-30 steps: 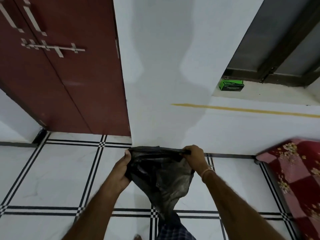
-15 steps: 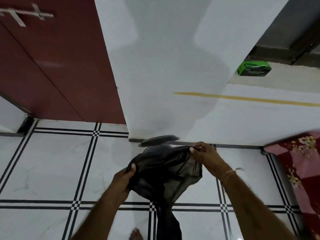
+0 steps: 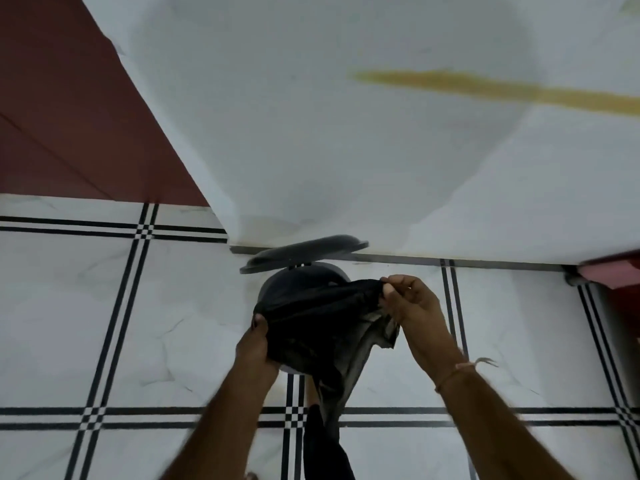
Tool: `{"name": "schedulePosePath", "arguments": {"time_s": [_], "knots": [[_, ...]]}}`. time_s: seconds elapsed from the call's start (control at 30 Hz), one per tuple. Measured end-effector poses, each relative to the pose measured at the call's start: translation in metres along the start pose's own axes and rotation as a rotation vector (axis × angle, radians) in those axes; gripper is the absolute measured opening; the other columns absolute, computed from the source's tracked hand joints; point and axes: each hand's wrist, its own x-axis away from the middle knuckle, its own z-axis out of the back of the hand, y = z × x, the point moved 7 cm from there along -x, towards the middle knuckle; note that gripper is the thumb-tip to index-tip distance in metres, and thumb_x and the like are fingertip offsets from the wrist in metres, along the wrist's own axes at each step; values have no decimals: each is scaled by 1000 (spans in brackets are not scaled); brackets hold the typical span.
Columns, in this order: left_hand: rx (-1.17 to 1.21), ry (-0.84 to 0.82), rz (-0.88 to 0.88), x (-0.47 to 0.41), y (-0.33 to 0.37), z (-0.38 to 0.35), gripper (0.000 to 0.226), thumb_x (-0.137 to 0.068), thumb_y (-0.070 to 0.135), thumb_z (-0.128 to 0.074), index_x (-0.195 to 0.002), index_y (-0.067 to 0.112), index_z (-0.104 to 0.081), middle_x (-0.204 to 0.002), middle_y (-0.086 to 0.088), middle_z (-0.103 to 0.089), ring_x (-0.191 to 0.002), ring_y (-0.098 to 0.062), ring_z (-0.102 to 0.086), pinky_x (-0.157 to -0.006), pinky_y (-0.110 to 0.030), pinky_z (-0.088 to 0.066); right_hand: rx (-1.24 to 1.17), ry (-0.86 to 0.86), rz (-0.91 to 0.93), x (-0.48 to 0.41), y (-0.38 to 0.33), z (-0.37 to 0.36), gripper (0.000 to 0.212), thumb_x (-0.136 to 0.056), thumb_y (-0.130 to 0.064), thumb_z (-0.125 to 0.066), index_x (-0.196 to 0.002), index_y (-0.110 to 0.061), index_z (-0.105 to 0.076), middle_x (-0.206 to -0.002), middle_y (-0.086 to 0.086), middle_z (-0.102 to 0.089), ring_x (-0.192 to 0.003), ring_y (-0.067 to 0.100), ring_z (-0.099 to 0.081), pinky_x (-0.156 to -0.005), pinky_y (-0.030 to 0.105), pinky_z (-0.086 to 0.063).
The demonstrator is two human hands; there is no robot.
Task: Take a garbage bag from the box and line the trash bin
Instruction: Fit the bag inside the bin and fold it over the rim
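The left hand (image 3: 257, 344) is closed on the near-left edge of the black garbage bag (image 3: 322, 327), thumb on top and fingers curled under the film. The right hand (image 3: 410, 303) pinches the far-right edge between thumb and fingertips, lifted a little higher. Held at two opposite points like this, the mouth of the bag is stretched wide, which is likely the point: a slack mouth would not slip over a rim. The rest of the bag hangs down from the hands as a crumpled tail toward the person's legs (its closed end is hidden low in the view).

Directly under and behind the stretched mouth sits the trash bin (image 3: 304, 275), a dark round bin on the tiled floor (image 3: 173, 323) against the white wall (image 3: 311, 133). Its lid (image 3: 304, 252) is tipped up and back toward the wall, so the opening is free to take the bag. The bag overlaps the bin's near side, but whether it touches the rim I cannot tell.

My reading is that the bag is out and opened, and lining is just starting. The tail likely needs feeding into the bin before the mouth is folded over the rim. Thin film may tear if pulled hard.
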Motion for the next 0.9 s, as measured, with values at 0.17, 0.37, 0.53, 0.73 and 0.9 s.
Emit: {"name": "schedulePosePath", "arguments": {"time_s": [0.17,0.37,0.53,0.73,0.9], "knots": [[-170,128,-100,-82,13,27,34,-88,42,-75,-98,9,-74,-120,-19,-74,-106,-34,-72,-102,-48,-55,283,14,-33,-59,72,-10,13,-88,-15,-74,-92,-14,-62,-90,5,-72,-85,26,-65,-75,41,-54],[-307,-221,-187,-134,32,47,78,-84,54,-69,-136,-3,-61,-137,-25,-64,-124,-38,-65,-97,-40,-59,645,-15,116,-98,110,-6,16,-84,-5,-72,-88,-9,-57,-87,14,-72,-74,21,-63,-64,25,-53],[-407,-396,-247,-148,33,69,43,-95,43,-60,-107,2,-62,-108,-12,-75,-102,-28,-71,-83,-35,-62,343,43,10,-113,137,5,23,-93,-3,-69,-84,-8,-48,-68,10,-69,-54,25,-63,-52,36,-56],[-432,-374,-384,-153,45,78,27,-90,28,-55,-99,11,-75,-102,-5,-81,-91,-16,-77,-75,-27,-63,-80,-119,-92,-135,149,-8,21,-93,-3,-64,-83,-15,-50,-89,7,-76,-86,23,-74,-82,34,-63],[-486,-393,-436,-163,52,65,34,-105,7,-43,-134,9,-61,-122,-1,-77,-112,-15,-73,-87,-26,-61,-77,-205,0,-159,145,-25,24,-97,12,-50,-94,-8,-64,-110,7,-71,-95,17,-70,-86,29,-58]]}}
